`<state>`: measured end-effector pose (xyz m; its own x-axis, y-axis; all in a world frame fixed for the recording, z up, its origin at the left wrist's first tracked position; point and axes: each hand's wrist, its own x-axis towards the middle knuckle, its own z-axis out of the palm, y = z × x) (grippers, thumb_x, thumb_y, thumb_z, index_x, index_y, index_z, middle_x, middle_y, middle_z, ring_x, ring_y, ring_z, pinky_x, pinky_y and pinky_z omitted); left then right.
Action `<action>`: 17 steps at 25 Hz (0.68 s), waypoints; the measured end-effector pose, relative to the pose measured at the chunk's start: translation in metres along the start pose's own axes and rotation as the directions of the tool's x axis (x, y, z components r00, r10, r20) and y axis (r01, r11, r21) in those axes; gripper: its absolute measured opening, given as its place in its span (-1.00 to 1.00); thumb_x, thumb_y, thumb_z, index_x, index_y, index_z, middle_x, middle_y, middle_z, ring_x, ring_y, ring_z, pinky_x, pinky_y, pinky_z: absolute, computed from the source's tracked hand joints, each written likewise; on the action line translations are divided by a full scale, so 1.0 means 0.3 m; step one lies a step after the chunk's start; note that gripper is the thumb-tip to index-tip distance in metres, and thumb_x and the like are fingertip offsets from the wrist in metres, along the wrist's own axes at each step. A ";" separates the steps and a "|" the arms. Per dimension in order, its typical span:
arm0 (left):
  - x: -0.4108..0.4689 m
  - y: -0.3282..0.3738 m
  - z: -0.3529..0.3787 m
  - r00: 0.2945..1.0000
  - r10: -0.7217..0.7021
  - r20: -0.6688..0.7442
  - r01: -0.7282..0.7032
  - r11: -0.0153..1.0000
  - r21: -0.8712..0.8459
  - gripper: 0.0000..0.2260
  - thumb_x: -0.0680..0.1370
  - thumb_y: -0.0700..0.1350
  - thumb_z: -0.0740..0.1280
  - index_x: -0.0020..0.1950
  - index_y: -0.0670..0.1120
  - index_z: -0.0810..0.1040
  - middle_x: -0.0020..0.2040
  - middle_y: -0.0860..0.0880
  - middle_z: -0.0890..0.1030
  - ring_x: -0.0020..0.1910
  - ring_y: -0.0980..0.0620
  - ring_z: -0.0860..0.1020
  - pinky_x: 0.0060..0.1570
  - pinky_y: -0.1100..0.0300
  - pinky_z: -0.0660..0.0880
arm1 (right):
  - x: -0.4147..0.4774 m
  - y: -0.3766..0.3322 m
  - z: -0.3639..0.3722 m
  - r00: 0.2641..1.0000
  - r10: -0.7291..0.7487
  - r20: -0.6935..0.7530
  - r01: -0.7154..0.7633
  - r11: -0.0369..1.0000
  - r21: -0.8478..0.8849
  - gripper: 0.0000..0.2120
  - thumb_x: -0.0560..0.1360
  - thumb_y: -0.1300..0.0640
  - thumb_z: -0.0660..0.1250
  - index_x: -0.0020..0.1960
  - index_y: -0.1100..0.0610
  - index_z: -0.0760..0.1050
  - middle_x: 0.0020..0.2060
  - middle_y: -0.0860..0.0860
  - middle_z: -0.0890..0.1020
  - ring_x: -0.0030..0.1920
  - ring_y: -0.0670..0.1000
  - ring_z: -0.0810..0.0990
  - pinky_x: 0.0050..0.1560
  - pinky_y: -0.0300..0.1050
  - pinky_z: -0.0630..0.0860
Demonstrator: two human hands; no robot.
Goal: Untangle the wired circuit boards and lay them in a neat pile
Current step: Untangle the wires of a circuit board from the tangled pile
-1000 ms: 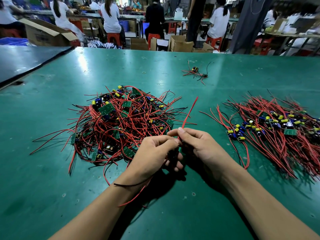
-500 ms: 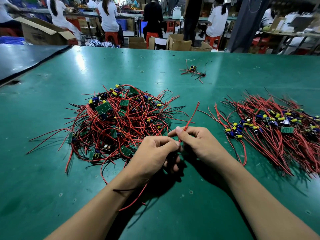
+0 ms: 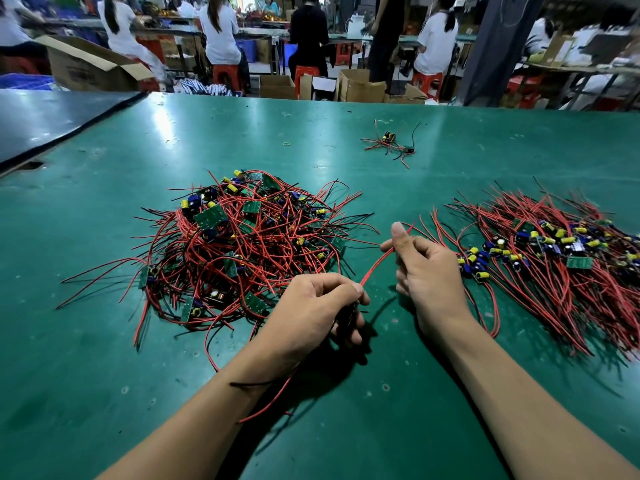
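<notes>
A tangled heap of small green circuit boards [image 3: 239,251] with red and black wires lies left of centre on the green table [image 3: 104,358]. A combed-out pile of boards [image 3: 554,258] lies at the right, wires pointing towards me. My left hand [image 3: 311,313] grips one wired board, mostly hidden in the fist, with its tail wires trailing under my wrist. My right hand [image 3: 426,271] pinches that board's red wire [image 3: 375,265] between thumb and fingers, and the wire is stretched between the two hands.
A couple of stray wired boards [image 3: 391,142] lie farther back in the middle of the table. A yellow rubber band [image 3: 286,144] lies near them. A dark table [image 3: 45,123] adjoins at far left. Seated people, red stools and cardboard boxes [image 3: 360,86] fill the background.
My right hand has slid away from the left, up and to the right along the red wire, drawing it straight. The left hand has stayed in place.
</notes>
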<state>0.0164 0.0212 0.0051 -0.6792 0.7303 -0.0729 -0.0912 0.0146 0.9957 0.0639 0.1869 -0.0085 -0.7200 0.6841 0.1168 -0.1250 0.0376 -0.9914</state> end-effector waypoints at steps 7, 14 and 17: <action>-0.013 0.005 -0.002 1.000 -0.007 -0.008 0.007 1.000 0.001 -0.79 0.59 -0.22 0.28 -0.20 -0.21 0.64 -0.46 -0.10 0.55 -0.56 -0.04 0.50 -0.52 0.23 0.46 | -0.077 -0.031 0.009 0.792 0.277 0.545 -0.335 0.942 0.008 -0.63 0.45 -0.04 0.52 0.02 0.26 0.64 -0.31 0.17 0.61 -0.42 0.07 0.56 -0.33 -0.11 0.54; -0.008 0.016 0.007 1.000 -0.004 -0.022 0.005 1.000 0.029 -0.79 0.60 -0.20 0.29 -0.18 -0.27 0.60 -0.44 -0.13 0.56 -0.57 -0.01 0.50 -0.55 0.29 0.41 | -0.039 -0.004 0.022 0.985 -0.026 0.169 0.057 0.982 -0.181 -0.73 0.53 -0.03 0.44 -0.13 0.18 0.69 -0.58 -0.22 0.50 -0.52 -0.24 0.47 -0.33 -0.37 0.34; -0.008 0.014 0.014 1.000 0.001 -0.017 0.000 0.999 0.045 -0.79 0.60 -0.21 0.29 -0.17 -0.28 0.59 -0.44 -0.13 0.55 -0.58 -0.01 0.50 -0.55 0.31 0.39 | -0.004 0.007 0.008 0.986 -0.164 0.026 0.163 0.933 -0.320 -0.76 0.53 -0.05 0.44 -0.18 0.09 0.71 -0.36 -0.16 0.69 -0.28 -0.25 0.60 -0.18 -0.43 0.40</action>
<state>0.0208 0.0225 0.0096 -0.6916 0.7186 -0.0728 -0.0584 0.0449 0.9973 0.0629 0.1844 -0.0107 -0.7074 0.6494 0.2789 -0.0160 0.3797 -0.9250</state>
